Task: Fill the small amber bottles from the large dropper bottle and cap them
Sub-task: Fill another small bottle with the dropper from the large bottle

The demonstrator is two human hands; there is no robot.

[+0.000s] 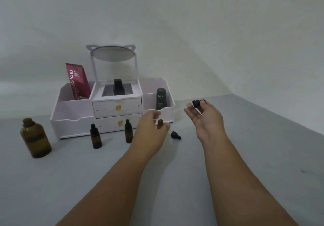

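Near the grey tabletop's middle, our left hand curls around a small uncapped amber glass bottle; our right hand, raised palm-up, pinches a black dropper cap. Another black cap lies between them.

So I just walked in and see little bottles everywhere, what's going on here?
A person is working on small amber bottles at a grey table. The left hand holds an uncapped small bottle, while the right hand holds a black dropper cap. Two capped small bottles stand nearby, another cap lies loose, and the large bottle stands open at the left.
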